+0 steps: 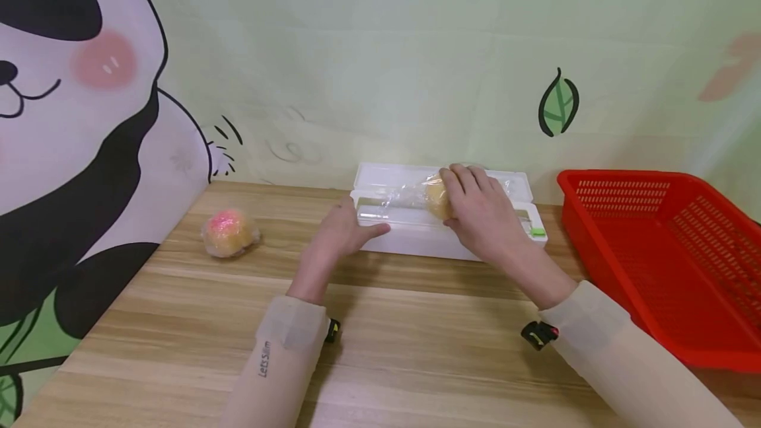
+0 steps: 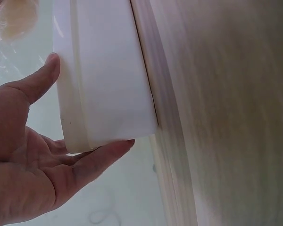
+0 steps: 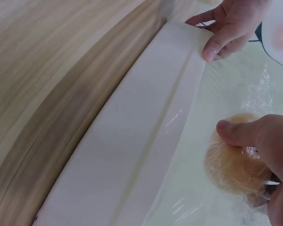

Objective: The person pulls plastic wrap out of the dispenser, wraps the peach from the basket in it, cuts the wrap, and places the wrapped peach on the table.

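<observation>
A white cling film dispenser stands at the back of the wooden table, its lid raised. My left hand grips its left end, thumb on the upper front edge and fingers against the end wall, as the left wrist view shows. Above the dispenser my right hand holds a round yellow peach-like fruit in clear film. Thumb and fingers stand on opposite sides of this fruit. A film strip stretches leftward from it over the dispenser. My palm hides the fruit's right side in the head view.
Another wrapped peach-like fruit, yellow with a pink top, lies at the table's left. To the right stands a red plastic basket. Behind the table hangs a pale green printed backdrop. A green slider is on the dispenser's right end.
</observation>
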Demonstrator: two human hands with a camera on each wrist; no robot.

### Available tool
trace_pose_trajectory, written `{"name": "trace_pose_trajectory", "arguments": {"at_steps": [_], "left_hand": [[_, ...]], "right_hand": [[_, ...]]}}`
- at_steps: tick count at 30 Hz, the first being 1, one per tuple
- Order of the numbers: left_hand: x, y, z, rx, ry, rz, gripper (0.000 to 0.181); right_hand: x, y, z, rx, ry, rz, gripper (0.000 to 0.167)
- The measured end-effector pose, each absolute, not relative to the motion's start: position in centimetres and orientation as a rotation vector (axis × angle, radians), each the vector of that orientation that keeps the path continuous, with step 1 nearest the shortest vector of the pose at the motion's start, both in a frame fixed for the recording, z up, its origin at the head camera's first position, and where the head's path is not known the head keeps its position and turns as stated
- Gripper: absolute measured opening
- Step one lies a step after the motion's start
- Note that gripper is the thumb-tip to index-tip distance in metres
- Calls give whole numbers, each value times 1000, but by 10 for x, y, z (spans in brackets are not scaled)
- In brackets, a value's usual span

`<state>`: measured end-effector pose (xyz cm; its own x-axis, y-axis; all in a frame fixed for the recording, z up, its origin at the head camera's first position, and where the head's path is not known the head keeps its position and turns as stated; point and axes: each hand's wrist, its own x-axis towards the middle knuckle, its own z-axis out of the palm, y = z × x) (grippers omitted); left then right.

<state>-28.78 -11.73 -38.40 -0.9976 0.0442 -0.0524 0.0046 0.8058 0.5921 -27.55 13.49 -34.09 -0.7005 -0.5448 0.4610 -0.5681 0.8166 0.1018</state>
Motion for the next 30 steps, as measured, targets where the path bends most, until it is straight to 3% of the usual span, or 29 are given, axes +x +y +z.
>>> {"name": "trace_pose_trajectory", "arguments": {"at_steps": [30], "left_hand": [[-289, -116, -385, 34, 2942, 960, 100]], "right_hand": [[-251, 144, -320, 867, -2405, 234, 85]]}}
